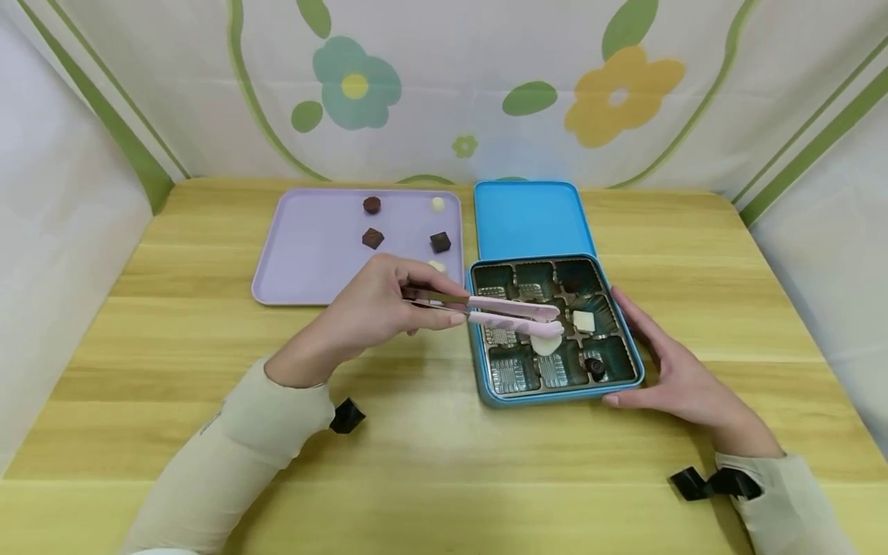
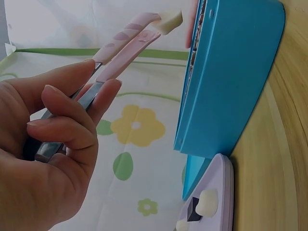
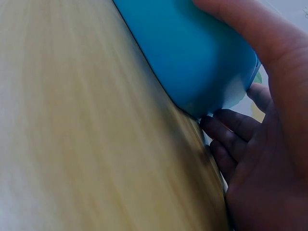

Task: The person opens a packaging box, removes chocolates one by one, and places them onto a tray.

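Observation:
My left hand (image 1: 368, 301) holds a pair of metal tongs (image 2: 127, 50) with pink tips. Pinched at those tips is a pale cream chocolate (image 2: 171, 22), above the middle of a blue tin box (image 1: 489, 397). The box has a dark tray of square compartments. A white square chocolate (image 1: 583, 321) lies in a right-hand compartment, and a dark chocolate (image 1: 594, 368) in the front right one. My right hand (image 1: 683, 385) grips the box's front right corner, thumb at the front and fingers along the right side.
A lilac tray (image 1: 305, 247) stands left of the box. On it are brown chocolates, a dark square one (image 1: 440, 242) and white ones, one partly behind my left hand. The blue lid (image 1: 530, 220) lies flat behind the box. A flowered cloth hangs at the back.

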`<state>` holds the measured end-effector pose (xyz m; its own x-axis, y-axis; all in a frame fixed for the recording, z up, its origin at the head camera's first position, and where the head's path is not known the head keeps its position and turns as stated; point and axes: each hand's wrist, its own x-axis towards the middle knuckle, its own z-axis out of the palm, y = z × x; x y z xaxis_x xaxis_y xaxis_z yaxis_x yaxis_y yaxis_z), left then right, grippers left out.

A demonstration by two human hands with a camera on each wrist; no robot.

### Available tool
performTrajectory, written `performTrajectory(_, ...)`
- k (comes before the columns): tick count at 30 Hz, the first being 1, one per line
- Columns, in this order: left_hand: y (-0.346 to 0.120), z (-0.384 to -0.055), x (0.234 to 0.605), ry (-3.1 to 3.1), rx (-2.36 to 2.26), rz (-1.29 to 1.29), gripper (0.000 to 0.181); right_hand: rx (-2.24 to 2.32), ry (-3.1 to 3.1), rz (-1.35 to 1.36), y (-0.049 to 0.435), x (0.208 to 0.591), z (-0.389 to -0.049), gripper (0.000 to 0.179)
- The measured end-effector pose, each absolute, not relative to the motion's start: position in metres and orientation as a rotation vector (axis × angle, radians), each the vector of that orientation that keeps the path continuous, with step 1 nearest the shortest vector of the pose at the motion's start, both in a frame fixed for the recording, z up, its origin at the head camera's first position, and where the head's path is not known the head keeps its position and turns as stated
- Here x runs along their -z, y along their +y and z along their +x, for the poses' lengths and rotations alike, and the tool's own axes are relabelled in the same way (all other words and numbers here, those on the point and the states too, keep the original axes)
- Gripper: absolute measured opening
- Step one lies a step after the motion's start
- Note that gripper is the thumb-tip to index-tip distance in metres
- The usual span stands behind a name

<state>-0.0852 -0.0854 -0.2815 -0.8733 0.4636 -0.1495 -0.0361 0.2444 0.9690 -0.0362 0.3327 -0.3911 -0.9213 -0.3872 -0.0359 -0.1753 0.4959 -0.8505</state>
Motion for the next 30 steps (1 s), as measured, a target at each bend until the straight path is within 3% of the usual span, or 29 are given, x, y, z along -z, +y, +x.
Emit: performTrajectory(30,-0.142,-0.079,0.288,2.199,-1.758,0.21,0.028,1.417,2.546,-0.52,0.331,0.392,-0.029,0.138)
